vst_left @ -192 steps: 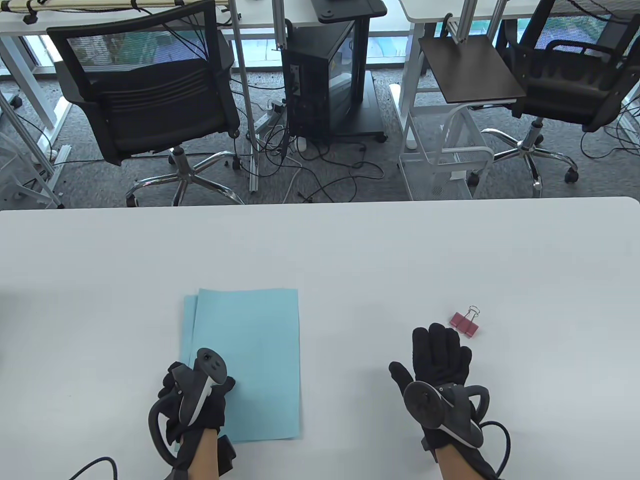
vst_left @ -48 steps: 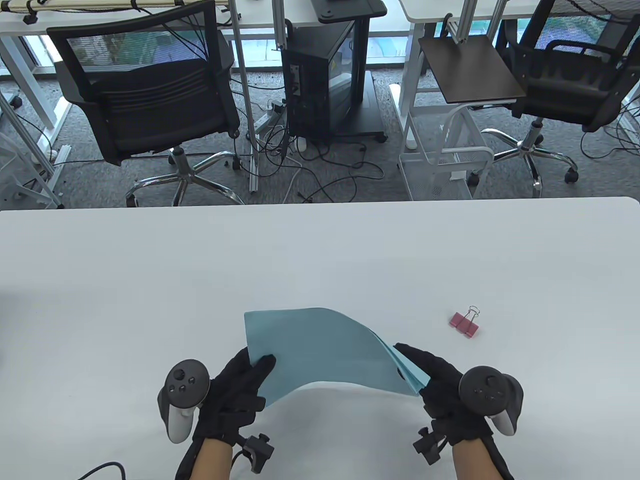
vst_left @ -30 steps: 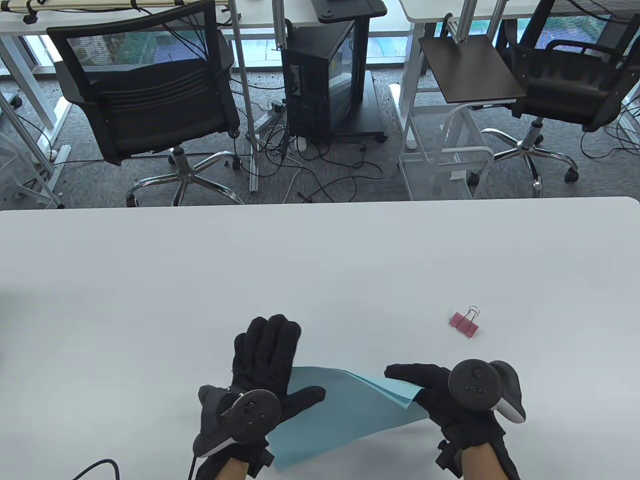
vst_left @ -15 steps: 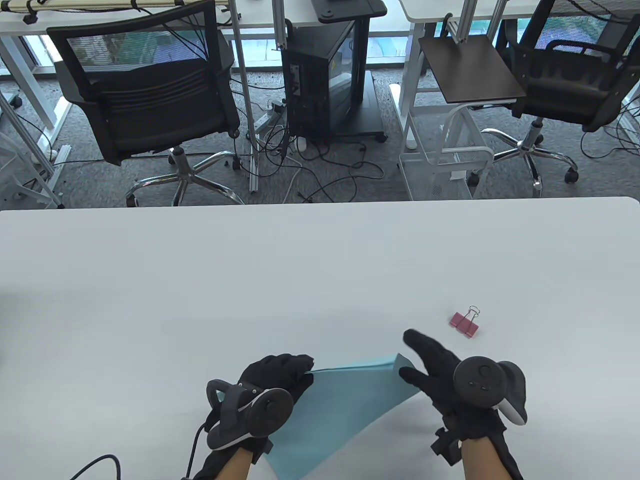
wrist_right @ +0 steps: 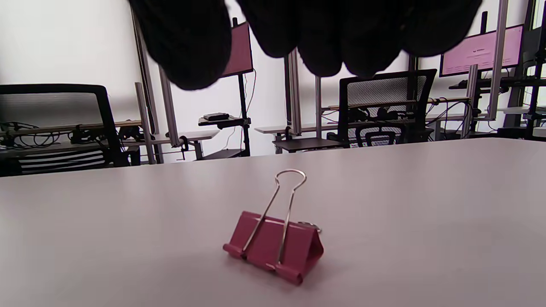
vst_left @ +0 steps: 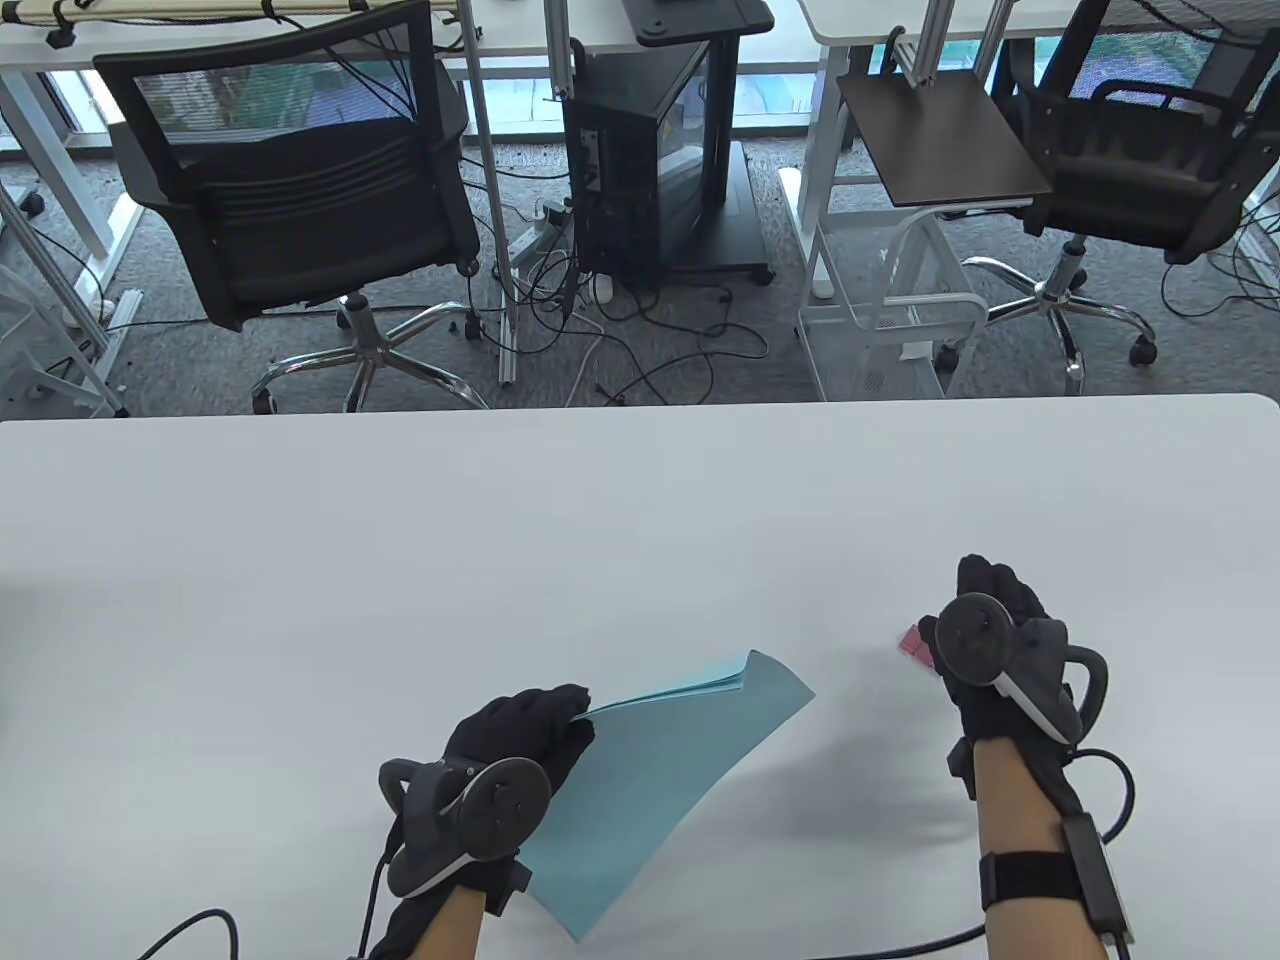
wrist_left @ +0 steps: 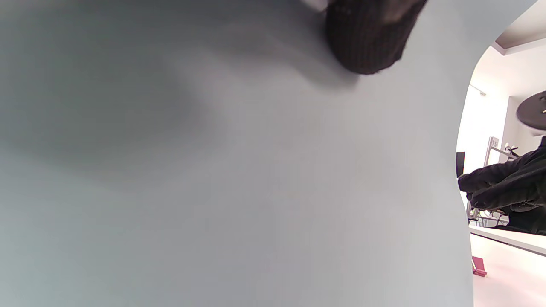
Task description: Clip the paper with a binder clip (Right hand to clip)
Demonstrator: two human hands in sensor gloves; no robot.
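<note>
My left hand (vst_left: 530, 725) grips a stack of light blue paper (vst_left: 660, 770) by its left edge and holds it tilted above the white table (vst_left: 600, 520). The paper fills the left wrist view (wrist_left: 256, 179), with one fingertip (wrist_left: 367, 38) on it. The pink binder clip (vst_left: 912, 640) lies on the table, mostly hidden under my right hand (vst_left: 990, 600) in the table view. In the right wrist view the clip (wrist_right: 275, 243) lies free on the table with one wire handle up. My right fingers (wrist_right: 324, 34) hang open just above it, not touching.
The table's far edge (vst_left: 640, 405) runs across the middle of the table view. Office chairs (vst_left: 300, 200) and a computer tower stand on the floor beyond it. Cables trail from both wrists near the table's front edge.
My right hand has let go of the paper and moved right and forward over the binder clip. My left hand alone now holds the paper, which has swung up to the right.
</note>
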